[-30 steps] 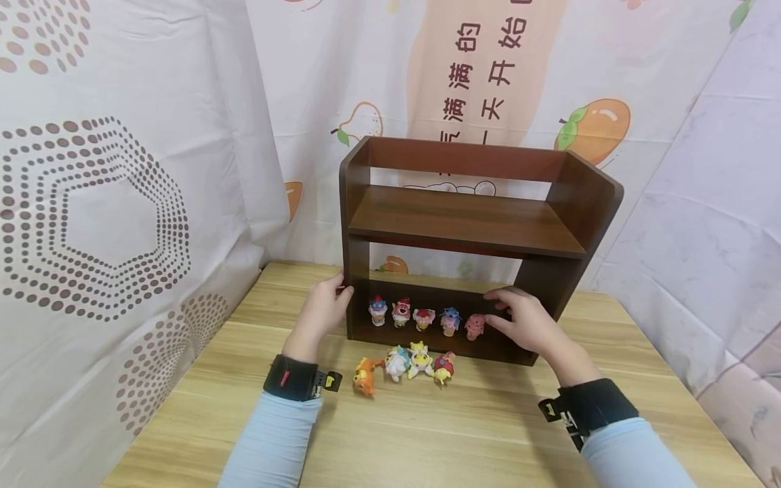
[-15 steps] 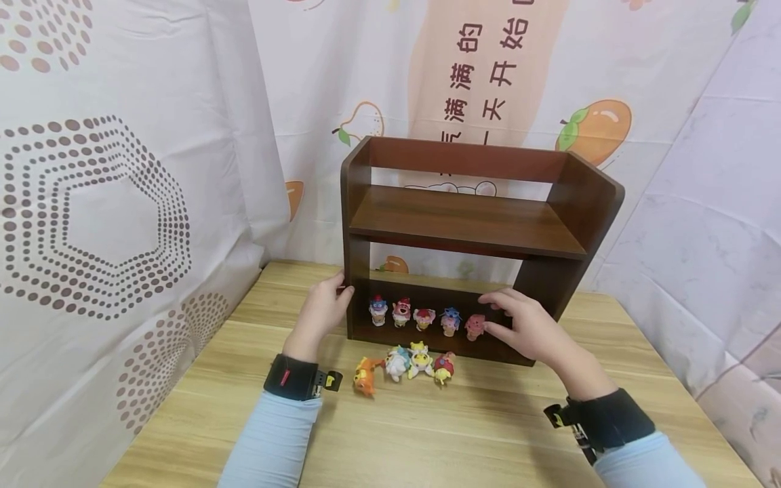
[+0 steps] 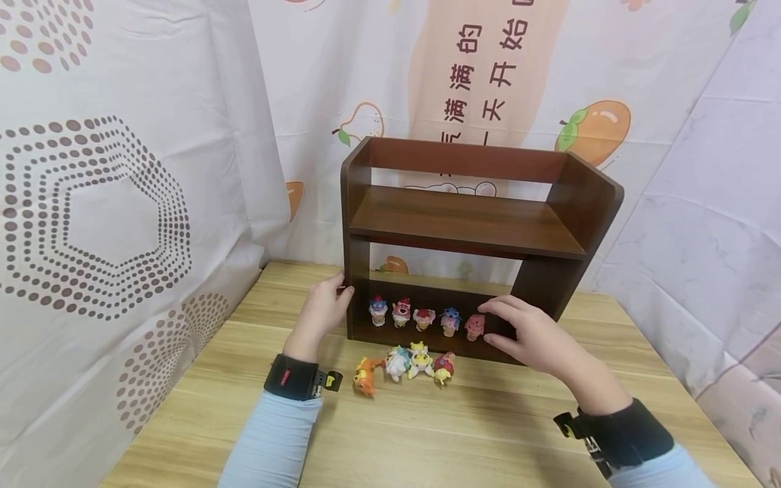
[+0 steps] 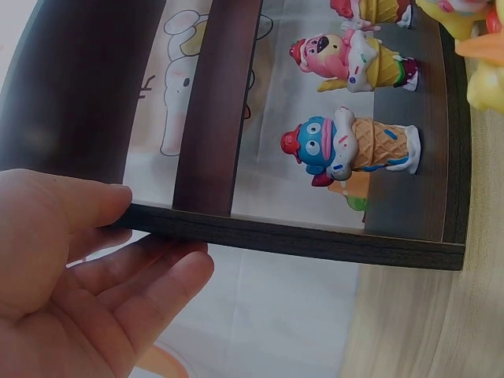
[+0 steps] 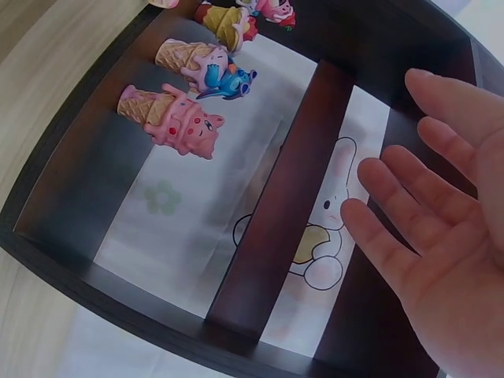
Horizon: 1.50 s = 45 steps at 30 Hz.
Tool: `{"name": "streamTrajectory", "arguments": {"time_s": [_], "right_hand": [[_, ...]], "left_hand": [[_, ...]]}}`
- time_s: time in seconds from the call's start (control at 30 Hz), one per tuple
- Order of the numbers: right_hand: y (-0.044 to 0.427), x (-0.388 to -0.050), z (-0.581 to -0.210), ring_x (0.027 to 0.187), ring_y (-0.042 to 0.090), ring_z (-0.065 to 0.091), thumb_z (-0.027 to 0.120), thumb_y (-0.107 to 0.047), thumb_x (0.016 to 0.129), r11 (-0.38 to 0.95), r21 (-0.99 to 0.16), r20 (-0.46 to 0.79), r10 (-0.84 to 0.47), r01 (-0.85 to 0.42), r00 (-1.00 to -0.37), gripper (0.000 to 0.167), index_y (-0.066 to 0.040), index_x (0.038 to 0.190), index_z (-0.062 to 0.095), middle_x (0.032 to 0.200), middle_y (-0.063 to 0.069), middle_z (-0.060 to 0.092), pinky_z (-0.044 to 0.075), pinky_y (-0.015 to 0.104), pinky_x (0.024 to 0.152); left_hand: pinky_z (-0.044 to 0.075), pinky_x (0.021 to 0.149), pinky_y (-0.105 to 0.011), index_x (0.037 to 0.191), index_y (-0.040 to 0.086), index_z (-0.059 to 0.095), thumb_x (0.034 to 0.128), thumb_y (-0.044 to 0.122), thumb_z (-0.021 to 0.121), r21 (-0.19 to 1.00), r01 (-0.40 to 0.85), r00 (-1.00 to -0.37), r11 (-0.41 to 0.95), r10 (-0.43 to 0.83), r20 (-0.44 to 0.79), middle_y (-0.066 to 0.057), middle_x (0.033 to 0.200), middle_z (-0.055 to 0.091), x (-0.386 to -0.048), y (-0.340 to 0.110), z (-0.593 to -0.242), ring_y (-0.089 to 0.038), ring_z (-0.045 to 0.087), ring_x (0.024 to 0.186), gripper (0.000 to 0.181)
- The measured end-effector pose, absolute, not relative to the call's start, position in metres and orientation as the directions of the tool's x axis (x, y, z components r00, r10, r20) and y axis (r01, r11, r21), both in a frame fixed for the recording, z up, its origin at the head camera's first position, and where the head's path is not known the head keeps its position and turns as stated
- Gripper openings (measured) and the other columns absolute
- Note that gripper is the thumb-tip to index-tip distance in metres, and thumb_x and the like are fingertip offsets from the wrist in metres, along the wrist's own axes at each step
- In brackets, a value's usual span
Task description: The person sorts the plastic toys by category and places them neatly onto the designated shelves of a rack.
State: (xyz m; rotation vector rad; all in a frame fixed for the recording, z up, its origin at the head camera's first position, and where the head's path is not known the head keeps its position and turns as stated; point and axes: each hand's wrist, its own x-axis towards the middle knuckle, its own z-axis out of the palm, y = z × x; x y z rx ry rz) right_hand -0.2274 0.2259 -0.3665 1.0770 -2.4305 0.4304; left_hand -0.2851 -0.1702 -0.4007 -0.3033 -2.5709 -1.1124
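Observation:
My left hand (image 3: 322, 306) holds the left side panel of a dark brown two-tier shelf (image 3: 466, 217), thumb at its front edge and fingers along the outside. On the bottom board stands a row of ice-cream-cone figurines, from a blue one with a red hat (image 4: 346, 148) at the left to a pink one (image 5: 179, 122) at the right. Just right of that pink figurine, my right hand (image 3: 537, 335) holds nothing, its fingers spread and loosely bent. In front of the shelf lie an orange figurine (image 3: 365, 377), a white-and-blue one (image 3: 397, 363), a yellow-and-white one (image 3: 420, 360) and a red-and-yellow one (image 3: 444, 368).
The shelf stands on a light wood-grain table (image 3: 415, 434). A patterned curtain (image 3: 305, 81) hangs behind it, and white dotted cloth (image 3: 122, 224) covers the left side. The upper tier has a raised back rail (image 3: 466, 159).
My right hand has drawn back from the pink figurine, toward the right and nearer to me. The left hand stays on the side panel, and the figurines have not moved.

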Motion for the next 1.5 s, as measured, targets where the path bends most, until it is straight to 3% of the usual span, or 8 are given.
{"name": "streamTrajectory", "arguments": {"time_s": [0.37,0.53,0.83,1.03,1.23,1.5], "right_hand": [[0.223,-0.218,-0.371,0.119,0.022,0.061,0.089,-0.021,0.08,0.656,-0.136,0.369,-0.662,-0.743,-0.652,0.056,-0.013,0.13,0.066,0.131,0.004,0.062,0.055,0.045,0.093],[0.221,-0.217,-0.375,0.122,0.02,0.059,0.09,-0.023,0.079,0.643,-0.142,0.323,-0.689,-0.753,-0.649,0.06,-0.013,0.132,0.064,0.135,0.002,0.061,0.054,0.043,0.094],[0.211,-0.216,-0.386,0.133,0.031,0.052,0.087,-0.035,0.082,0.665,-0.162,0.215,-0.697,-0.729,-0.684,0.066,-0.012,0.138,0.061,0.143,0.01,0.056,0.051,0.05,0.1],[0.2,-0.219,-0.399,0.126,0.027,0.058,0.087,-0.034,0.081,0.692,-0.143,0.216,-0.676,-0.708,-0.704,0.064,-0.011,0.135,0.063,0.137,0.007,0.06,0.054,0.047,0.095],[0.187,-0.221,-0.411,0.113,0.031,0.066,0.089,-0.032,0.079,0.76,-0.192,0.254,-0.573,-0.621,-0.779,0.064,-0.006,0.132,0.066,0.129,0.014,0.065,0.057,0.048,0.09],[0.174,-0.222,-0.421,0.104,0.029,0.07,0.088,-0.036,0.081,0.819,-0.276,0.139,-0.484,-0.504,-0.864,0.062,-0.005,0.129,0.066,0.123,0.014,0.068,0.058,0.047,0.084]], "left_hand": [[0.05,0.102,-0.05,0.144,-0.004,0.054,0.104,0.02,0.058,0.668,0.318,-0.925,0.673,0.064,0.375,-0.024,0.139,0.058,-0.286,-0.171,-0.402,-0.036,0.06,0.123,0.047],[0.049,0.102,-0.05,0.144,-0.004,0.055,0.1039,0.02,0.058,0.665,0.319,-0.924,0.676,0.064,0.378,-0.024,0.139,0.058,-0.287,-0.171,-0.403,-0.036,0.06,0.123,0.047],[0.051,0.101,-0.049,0.144,-0.004,0.054,0.1039,0.02,0.058,0.669,0.309,-0.927,0.676,0.057,0.371,-0.023,0.138,0.059,-0.286,-0.171,-0.403,-0.035,0.062,0.121,0.047],[0.051,0.1,-0.049,0.143,-0.003,0.056,0.1038,0.02,0.059,0.664,0.319,-0.923,0.676,0.062,0.381,-0.022,0.136,0.061,-0.285,-0.171,-0.402,-0.035,0.063,0.12,0.046],[0.053,0.098,-0.048,0.145,-0.003,0.054,0.1042,0.019,0.058,0.673,0.32,-0.924,0.667,0.062,0.378,-0.023,0.138,0.059,-0.286,-0.17,-0.401,-0.036,0.064,0.119,0.047],[0.052,0.099,-0.048,0.145,-0.004,0.053,0.1039,0.02,0.058,0.671,0.311,-0.928,0.673,0.063,0.368,-0.023,0.14,0.058,-0.286,-0.171,-0.4,-0.035,0.063,0.12,0.048]]}}
